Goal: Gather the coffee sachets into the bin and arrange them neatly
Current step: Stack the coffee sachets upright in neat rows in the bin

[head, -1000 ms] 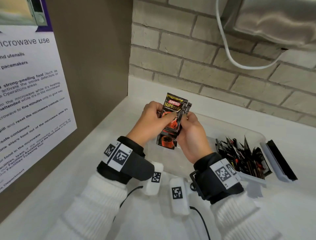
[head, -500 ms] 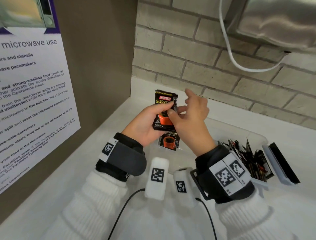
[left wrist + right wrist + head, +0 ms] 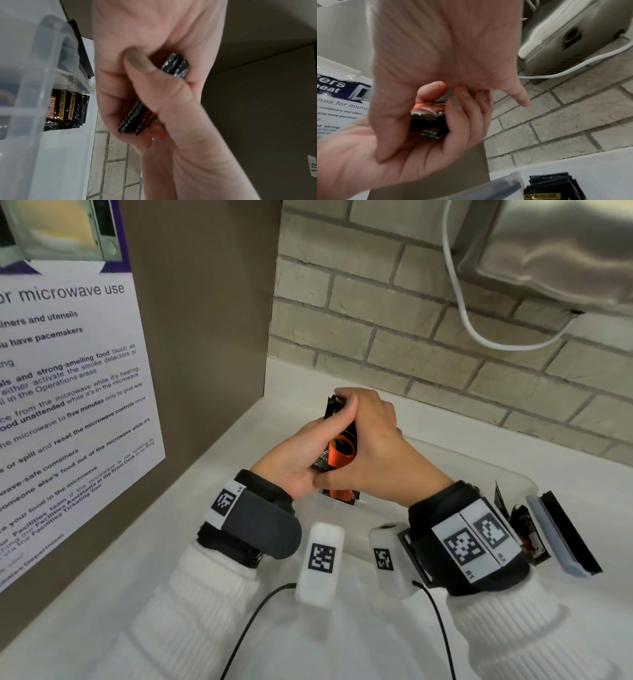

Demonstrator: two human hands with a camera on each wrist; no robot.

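Note:
A small stack of black and orange coffee sachets is held upright between both hands, above the left end of the clear plastic bin. My left hand grips the stack from the left, thumb across its top. My right hand wraps it from the right. The left wrist view shows the stack's crimped edges; in the right wrist view the stack lies across the left fingers. One sachet lies in the bin under my hands. Several more sachets stand at the bin's right end.
A brown panel with a microwave notice closes off the left side. Behind the white counter rises a brick wall, with an appliance and white cable at top right. A grey and black lid lies right of the bin.
My right hand, which had its fingers lifted half a second ago, has closed round the stack. The stack has turned edge-on and both hands have come together.

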